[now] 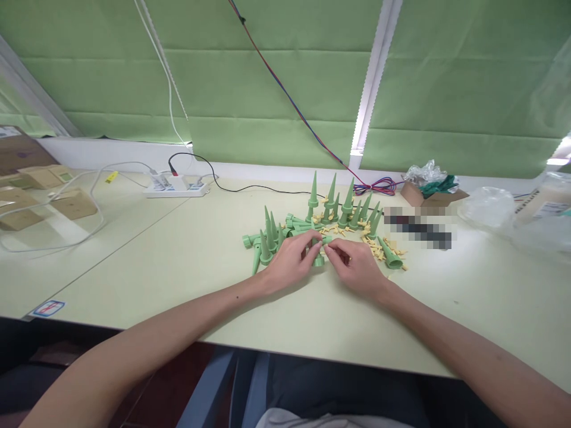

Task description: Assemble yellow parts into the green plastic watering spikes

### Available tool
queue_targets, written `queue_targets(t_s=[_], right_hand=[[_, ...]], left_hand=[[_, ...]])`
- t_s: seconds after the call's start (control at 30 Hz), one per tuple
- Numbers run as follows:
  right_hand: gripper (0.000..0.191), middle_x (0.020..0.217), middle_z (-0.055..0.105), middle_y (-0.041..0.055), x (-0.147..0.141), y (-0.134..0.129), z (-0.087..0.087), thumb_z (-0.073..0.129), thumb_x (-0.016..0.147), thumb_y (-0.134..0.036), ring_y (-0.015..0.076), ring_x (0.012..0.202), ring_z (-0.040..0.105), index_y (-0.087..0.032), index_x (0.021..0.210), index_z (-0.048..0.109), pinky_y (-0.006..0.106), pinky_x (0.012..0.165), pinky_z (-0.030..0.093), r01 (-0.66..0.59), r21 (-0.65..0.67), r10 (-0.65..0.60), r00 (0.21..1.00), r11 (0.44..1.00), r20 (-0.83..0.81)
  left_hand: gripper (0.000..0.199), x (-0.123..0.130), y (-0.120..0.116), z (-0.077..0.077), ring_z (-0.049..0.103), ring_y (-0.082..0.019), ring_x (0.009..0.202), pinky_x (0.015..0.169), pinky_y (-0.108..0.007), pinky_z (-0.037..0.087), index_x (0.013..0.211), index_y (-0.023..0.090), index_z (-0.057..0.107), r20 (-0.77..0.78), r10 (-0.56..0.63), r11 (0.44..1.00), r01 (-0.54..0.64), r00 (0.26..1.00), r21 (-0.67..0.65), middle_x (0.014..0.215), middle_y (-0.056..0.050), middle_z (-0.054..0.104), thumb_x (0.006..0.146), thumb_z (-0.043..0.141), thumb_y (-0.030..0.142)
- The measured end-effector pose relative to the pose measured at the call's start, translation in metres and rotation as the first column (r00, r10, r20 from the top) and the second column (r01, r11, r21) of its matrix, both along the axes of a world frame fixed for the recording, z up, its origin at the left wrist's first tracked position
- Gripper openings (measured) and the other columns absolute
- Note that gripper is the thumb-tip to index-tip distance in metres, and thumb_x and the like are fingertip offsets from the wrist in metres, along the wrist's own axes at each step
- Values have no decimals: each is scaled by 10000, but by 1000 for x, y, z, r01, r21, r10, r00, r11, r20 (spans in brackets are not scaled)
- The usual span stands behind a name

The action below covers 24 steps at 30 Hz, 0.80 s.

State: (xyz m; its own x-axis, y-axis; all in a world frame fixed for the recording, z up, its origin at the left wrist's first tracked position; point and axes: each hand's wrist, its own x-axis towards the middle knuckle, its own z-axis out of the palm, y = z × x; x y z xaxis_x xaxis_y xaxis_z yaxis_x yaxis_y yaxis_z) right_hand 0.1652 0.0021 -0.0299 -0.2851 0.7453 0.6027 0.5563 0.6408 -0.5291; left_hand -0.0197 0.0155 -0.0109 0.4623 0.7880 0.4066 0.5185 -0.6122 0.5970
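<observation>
My left hand (292, 257) is closed around a green plastic spike (318, 260), its wide collar showing below the fingertips. Close beside it, my right hand (354, 261) pinches thumb and forefinger together at the spike's side; whatever lies between them is too small to make out. More green spikes (264, 249) stand and lie left of my left hand. Behind both hands, several others (347, 208) stand point up. Small yellow plastic pieces (379, 249) are scattered among them, and one green spike (390, 254) lies on its side right of my right hand.
A white power strip (176, 189) with plugs and cables sits at the back left of the table (156, 285). Cardboard boxes (74, 204) are on the far left. At the back right are an open carton (439, 198), clear plastic bags (486, 208) and a coiled red-blue wire (379, 186).
</observation>
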Motion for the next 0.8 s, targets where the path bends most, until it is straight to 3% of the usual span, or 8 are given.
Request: queue_targets(t_s=[0.8], right_hand=[[253, 584, 501, -25, 2, 2, -1, 483, 977, -267, 115, 510, 414, -188, 754, 573, 255, 544, 330, 3, -22, -3, 1000, 1000, 11]], left_hand=[[276, -1, 2, -3, 476, -110, 576, 576, -242, 381, 1122, 176, 625, 18, -15, 1000, 15, 1000, 10, 808, -16, 650, 1010, 427, 333]])
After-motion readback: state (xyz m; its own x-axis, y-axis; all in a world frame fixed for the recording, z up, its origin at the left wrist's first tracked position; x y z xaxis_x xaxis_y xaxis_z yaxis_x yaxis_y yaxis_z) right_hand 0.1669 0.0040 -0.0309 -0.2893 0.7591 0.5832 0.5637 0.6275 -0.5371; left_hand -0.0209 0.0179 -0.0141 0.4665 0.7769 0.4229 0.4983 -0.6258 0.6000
